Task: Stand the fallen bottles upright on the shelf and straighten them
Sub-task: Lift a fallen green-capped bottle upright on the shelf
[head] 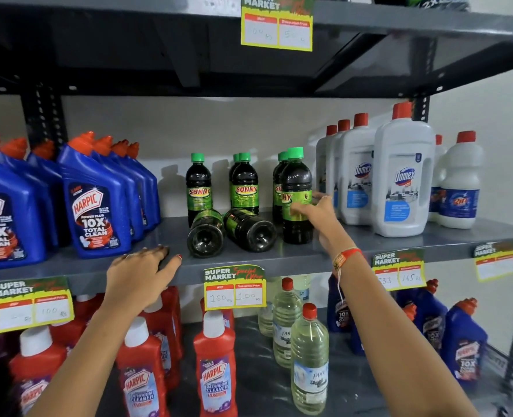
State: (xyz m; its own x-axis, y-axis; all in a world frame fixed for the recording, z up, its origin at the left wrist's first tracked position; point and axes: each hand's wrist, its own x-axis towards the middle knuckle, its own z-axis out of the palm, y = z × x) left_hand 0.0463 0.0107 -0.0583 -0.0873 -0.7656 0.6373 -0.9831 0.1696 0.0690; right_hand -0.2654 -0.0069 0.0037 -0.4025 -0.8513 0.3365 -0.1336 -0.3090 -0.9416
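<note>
Reaching across the grey metal middle shelf (354,245), the right hand (315,210) has its grip closed around the labelled waist of an upright dark plastic bottle with a green cap and green label (296,188), which stands at the front of its group. Just left of that bottle, two matching dark bottles lie fallen: the nearer fallen bottle (250,229) almost touches its foot, and the farther fallen bottle (205,233) lies beside it, both with round bases toward the shelf's front edge and caps pointing back. Behind them three more green-capped bottles stand in a loose row.

The left hand (142,273) rests flat on the shelf's front lip, well left of the upright bottle; its grip is released and holds nothing.

These bottles look full, so probably moderately heavy, with stiff, smooth, round walls that may roll or slip. The label band at mid-body seems the surest hold; for a fallen one, I would wrap the body near its base and tip it up.
</note>
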